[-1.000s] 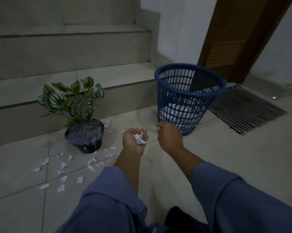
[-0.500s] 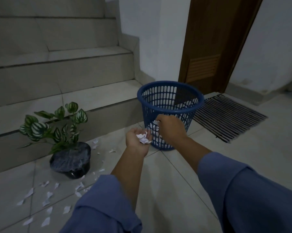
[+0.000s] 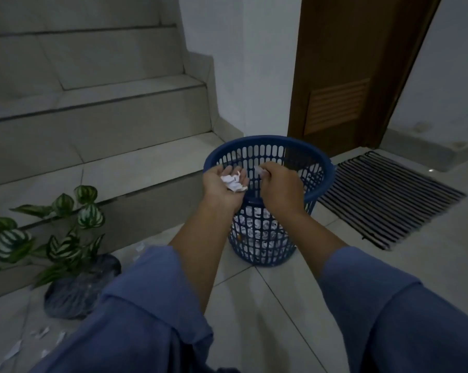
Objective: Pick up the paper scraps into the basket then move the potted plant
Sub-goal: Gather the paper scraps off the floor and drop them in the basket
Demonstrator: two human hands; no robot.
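The right hand's point(image 3: 280, 188) grip is pinching a single scrap point(image 3: 260, 170) over the blue basket point(image 3: 267, 139) — the left hand point(image 3: 222, 184), palm up and spread, is carrying paper scraps point(image 3: 234, 182) just beside it. The potted plant point(image 3: 73, 289) is sitting on the floor point(image 3: 267, 305) to the left, with loose bits point(image 3: 13, 349) lying near it.

Tiled stairs point(image 3: 98, 109); brown door point(image 3: 348, 71); striped doormat point(image 3: 383, 200).

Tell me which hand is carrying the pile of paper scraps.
The left hand: palm up at the blue basket, it carries a pile of paper scraps. The right hand only pinches a single scrap at its fingertips.
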